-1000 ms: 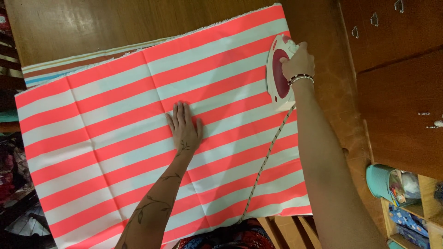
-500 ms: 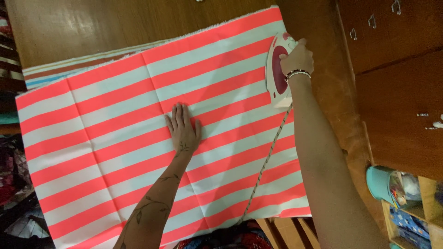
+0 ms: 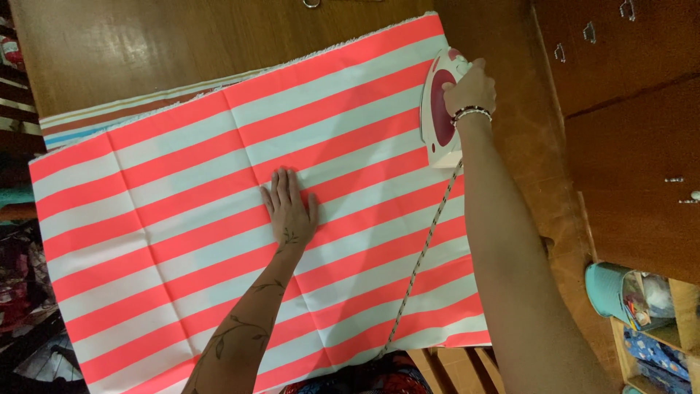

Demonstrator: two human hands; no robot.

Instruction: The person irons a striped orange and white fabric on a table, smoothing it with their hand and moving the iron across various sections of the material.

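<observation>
A pink and white striped cloth (image 3: 182, 241) lies spread flat over a wooden surface, with fold creases across it. My left hand (image 3: 289, 208) rests palm down on the middle of the cloth, fingers together. My right hand (image 3: 470, 89) grips the handle of a white and dark red clothes iron (image 3: 440, 109), which sits on the cloth's far right edge. The iron's braided cord (image 3: 419, 263) trails down over the cloth toward me.
A second striped fabric (image 3: 95, 120) peeks out under the cloth's far left edge. Bare wooden surface (image 3: 146, 44) lies beyond the cloth. Dark wooden drawers with metal pulls (image 3: 627, 109) stand at the right, with a teal container (image 3: 609, 288) and shelves of packages below.
The iron and my right hand have shifted slightly along the cloth's right edge. My left hand stays pressed on the cloth.
</observation>
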